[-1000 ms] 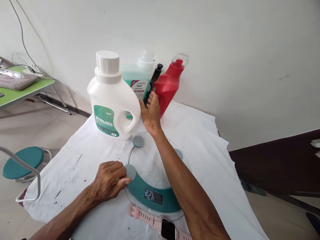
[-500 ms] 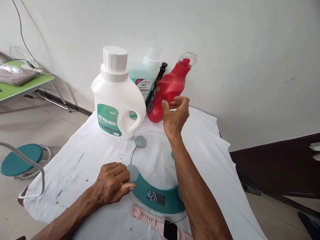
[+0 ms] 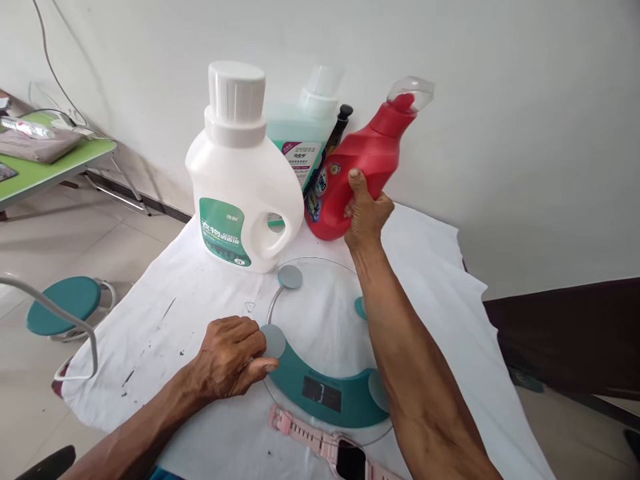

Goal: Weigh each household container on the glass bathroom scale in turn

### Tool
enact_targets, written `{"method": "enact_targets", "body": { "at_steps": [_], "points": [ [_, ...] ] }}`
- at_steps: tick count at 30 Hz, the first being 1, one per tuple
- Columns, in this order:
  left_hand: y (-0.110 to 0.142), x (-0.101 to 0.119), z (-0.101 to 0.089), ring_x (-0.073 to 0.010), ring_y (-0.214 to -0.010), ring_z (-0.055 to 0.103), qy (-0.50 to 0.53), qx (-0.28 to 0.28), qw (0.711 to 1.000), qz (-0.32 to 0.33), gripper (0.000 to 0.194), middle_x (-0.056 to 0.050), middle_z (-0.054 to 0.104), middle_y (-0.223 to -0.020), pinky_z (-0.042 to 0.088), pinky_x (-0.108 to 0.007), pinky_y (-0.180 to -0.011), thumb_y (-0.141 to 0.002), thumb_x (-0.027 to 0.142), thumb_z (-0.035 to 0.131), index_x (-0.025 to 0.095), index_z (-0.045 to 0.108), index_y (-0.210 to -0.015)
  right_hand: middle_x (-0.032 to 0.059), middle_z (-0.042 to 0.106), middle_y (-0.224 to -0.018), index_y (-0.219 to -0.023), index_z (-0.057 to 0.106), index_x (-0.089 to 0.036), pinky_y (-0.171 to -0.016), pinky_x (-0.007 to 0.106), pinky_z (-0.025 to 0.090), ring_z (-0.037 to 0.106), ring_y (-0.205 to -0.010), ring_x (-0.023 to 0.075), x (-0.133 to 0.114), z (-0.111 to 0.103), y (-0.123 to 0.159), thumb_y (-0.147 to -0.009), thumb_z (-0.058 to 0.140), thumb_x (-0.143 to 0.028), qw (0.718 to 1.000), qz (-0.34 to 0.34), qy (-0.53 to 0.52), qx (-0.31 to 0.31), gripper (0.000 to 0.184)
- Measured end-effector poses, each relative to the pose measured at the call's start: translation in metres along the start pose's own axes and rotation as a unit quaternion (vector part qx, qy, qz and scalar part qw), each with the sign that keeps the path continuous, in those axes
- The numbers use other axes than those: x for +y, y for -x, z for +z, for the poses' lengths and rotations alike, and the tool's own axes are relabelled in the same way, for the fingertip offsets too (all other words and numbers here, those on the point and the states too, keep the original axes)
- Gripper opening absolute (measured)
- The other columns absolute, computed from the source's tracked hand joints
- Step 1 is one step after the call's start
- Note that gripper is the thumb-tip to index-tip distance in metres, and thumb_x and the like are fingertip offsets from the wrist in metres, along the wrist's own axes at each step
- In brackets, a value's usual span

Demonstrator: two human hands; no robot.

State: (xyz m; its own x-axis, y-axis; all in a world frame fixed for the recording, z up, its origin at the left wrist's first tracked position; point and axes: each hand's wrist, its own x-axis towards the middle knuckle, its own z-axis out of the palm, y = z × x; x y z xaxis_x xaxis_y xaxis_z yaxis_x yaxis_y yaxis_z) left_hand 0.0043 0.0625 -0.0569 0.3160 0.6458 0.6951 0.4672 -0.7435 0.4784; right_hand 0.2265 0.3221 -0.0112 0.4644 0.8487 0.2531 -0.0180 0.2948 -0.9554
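Note:
My right hand (image 3: 369,212) is closed on the red detergent bottle (image 3: 373,157), thumb up along its side and fingers round the far side. The bottle leans right under a clear cap; I cannot tell whether its base touches the cloth. My left hand (image 3: 231,357) is curled at the left edge of the glass bathroom scale (image 3: 330,417), thumb over the rim, fingertips hidden. A lit mark shows on the scale's dark display (image 3: 322,395). A large white jug (image 3: 237,173) with a green label stands behind the scale, left of the red bottle.
Behind the jug stand a pale green bottle (image 3: 307,127) and a dark bottle with a black cap (image 3: 343,120). A pink-strapped watch (image 3: 345,455) lies at the scale's near edge. White cloth (image 3: 160,347) covers the table. A teal stool (image 3: 65,303) stands at left.
My right hand has gone from open beside the red bottle to closed around it. The scale's display reads differently. My left hand stays at the scale's edge, and the view has shifted slightly.

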Motion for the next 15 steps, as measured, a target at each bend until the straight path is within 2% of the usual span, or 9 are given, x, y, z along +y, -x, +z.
{"method": "enact_targets", "body": {
  "at_steps": [5, 7, 10, 12, 15],
  "points": [
    [0.001, -0.001, 0.001, -0.0144, -0.056, 0.038, 0.000, 0.005, 1.000, -0.012, 0.049, 0.002, 0.047, -0.065, 0.032, -0.031, -0.054, -0.121, 0.045, 0.034, 0.023, 0.046, -0.080, -0.0064, 0.029, -0.056, -0.068, 0.041, -0.030, -0.044, 0.030, 0.038, 0.040, -0.052, 0.0135, -0.008, -0.018, -0.003, -0.092, 0.077, -0.068, 0.999, -0.002, -0.011, 0.030, 0.058],
    [0.000, -0.001, 0.001, -0.0144, -0.056, 0.038, 0.000, 0.006, 1.000, -0.016, 0.048, 0.002, 0.047, -0.065, 0.032, -0.031, -0.054, -0.121, 0.045, 0.033, 0.023, 0.046, -0.080, -0.0078, 0.029, -0.051, -0.064, 0.040, -0.029, -0.040, 0.028, 0.030, 0.033, -0.046, 0.0097, -0.017, -0.026, -0.001, -0.086, 0.082, -0.067, 0.998, -0.001, -0.027, 0.060, 0.061],
    [0.000, -0.001, 0.000, -0.0144, -0.056, 0.037, 0.000, 0.006, 1.000, -0.013, 0.049, 0.002, 0.047, -0.064, 0.032, -0.031, -0.054, -0.121, 0.045, 0.034, 0.023, 0.046, -0.079, -0.0077, 0.031, -0.045, -0.053, 0.041, -0.027, -0.038, 0.028, 0.022, 0.027, -0.043, 0.0059, -0.043, -0.038, 0.004, -0.067, 0.088, -0.069, 0.995, -0.013, -0.048, 0.088, 0.065],
    [-0.001, 0.000, -0.002, -0.0145, -0.056, 0.038, -0.003, 0.006, 1.000, -0.009, 0.050, 0.002, 0.048, -0.063, 0.032, -0.031, -0.054, -0.121, 0.046, 0.034, 0.023, 0.047, -0.078, -0.0081, 0.030, -0.044, -0.050, 0.042, -0.027, -0.037, 0.028, 0.020, 0.026, -0.042, 0.0052, -0.066, -0.049, 0.009, -0.057, 0.090, -0.075, 0.995, -0.029, -0.051, 0.079, 0.068],
    [-0.002, 0.000, -0.005, -0.0146, -0.055, 0.038, -0.007, 0.007, 1.000, -0.010, 0.051, 0.002, 0.048, -0.062, 0.033, -0.031, -0.054, -0.121, 0.044, 0.034, 0.023, 0.048, -0.076, -0.0088, 0.026, -0.042, -0.048, 0.041, -0.027, -0.037, 0.029, 0.017, 0.024, -0.039, 0.0051, -0.103, -0.069, 0.023, -0.046, 0.089, -0.088, 0.999, -0.037, -0.028, 0.026, 0.077]
  ]
}}
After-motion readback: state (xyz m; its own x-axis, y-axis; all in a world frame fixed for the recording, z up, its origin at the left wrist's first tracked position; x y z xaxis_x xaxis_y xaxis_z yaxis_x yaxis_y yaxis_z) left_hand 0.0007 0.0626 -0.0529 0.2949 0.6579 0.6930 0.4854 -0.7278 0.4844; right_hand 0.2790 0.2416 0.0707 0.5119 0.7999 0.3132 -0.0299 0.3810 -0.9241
